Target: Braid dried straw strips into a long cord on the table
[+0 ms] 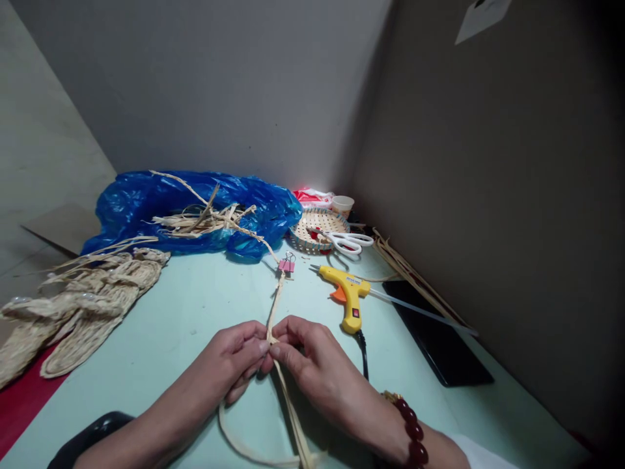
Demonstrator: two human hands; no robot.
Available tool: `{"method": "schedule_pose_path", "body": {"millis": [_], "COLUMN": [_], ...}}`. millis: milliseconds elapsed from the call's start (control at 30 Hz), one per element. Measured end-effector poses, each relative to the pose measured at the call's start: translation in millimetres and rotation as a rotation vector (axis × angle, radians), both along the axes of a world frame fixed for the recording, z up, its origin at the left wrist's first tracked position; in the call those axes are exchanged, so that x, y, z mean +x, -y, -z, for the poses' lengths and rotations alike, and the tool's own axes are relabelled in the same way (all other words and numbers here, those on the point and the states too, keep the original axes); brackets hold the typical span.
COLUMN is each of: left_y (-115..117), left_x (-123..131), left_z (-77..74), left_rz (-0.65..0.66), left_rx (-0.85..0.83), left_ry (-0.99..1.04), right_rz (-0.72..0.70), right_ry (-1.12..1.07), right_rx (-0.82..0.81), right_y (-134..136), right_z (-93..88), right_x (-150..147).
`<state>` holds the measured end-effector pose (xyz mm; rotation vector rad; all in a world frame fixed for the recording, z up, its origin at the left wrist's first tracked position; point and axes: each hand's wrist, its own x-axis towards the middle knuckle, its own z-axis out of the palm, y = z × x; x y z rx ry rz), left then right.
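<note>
A pale straw braid (277, 303) runs from a pink binder clip (286, 266) down to my two hands. My left hand (239, 355) pinches the braid from the left with thumb and fingers. From the right, my right hand (305, 348) is closed on the same spot, its thumb almost touching the left one. Below the fingers the loose straw strands (293, 417) hang toward me, and one curves out to the left in a loop. Beyond the clip the straw continues up toward a bundle of dry straw (200, 221).
A blue plastic bag (131, 195) lies behind the straw bundle. Woven straw slippers (97, 306) sit at left. To the right are a yellow glue gun (352, 296) with a cord, white-handled scissors (349, 243) on a woven basket (305, 244), a paper cup (342, 206) and a black tablet-like slab (444, 345).
</note>
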<state>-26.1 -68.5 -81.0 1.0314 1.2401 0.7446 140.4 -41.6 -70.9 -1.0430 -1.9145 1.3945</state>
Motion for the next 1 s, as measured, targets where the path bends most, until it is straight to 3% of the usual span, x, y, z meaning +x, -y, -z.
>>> {"method": "schedule_pose_path", "body": {"millis": [200,367,433,567,667,733,800,933,1000], "left_y": [-1.0,-3.8,-3.9,-1.2,0.5,1.0,1.7,4.6,5.4], "left_x": [-1.8,-0.1,0.5,-0.5,-1.7,-1.9,-1.6,-1.1,-1.5], "left_z": [5.1,4.1,4.8,7.5,7.6,6.4,4.6,-0.2,-2.1], "left_rz": [0.019,0.050,0.046,0.004,-0.012,-0.003,-0.003,-0.026,-0.011], "left_rx": [0.136,0.212,0.192,0.023,-0.014,0.024,0.046,0.043,0.041], "left_ry": [-0.232,-0.402,-0.357,-0.074,0.026,0.020,0.018,0.015,0.018], "right_rz": [0.013,0.048,0.041,-0.041,-0.093,-0.124,-0.119,0.090,0.116], "right_ry": [0.451,0.456,0.421,0.364,0.382,0.376,0.325,0.186,0.143], "right_rx": [0.418,0.711,0.897,1.329,1.457,1.445,1.309,0.652,0.323], "right_y": [8.9,15.3,17.4,19.6,20.7,21.1,20.1,10.8,4.1], "right_z": [-6.2,2.3,8.2,18.1,21.3,19.4,12.6,-9.2,-14.5], "right_x": [6.4,2.2,-1.0,-6.1,-7.3,-6.5,-4.4,1.0,2.2]}}
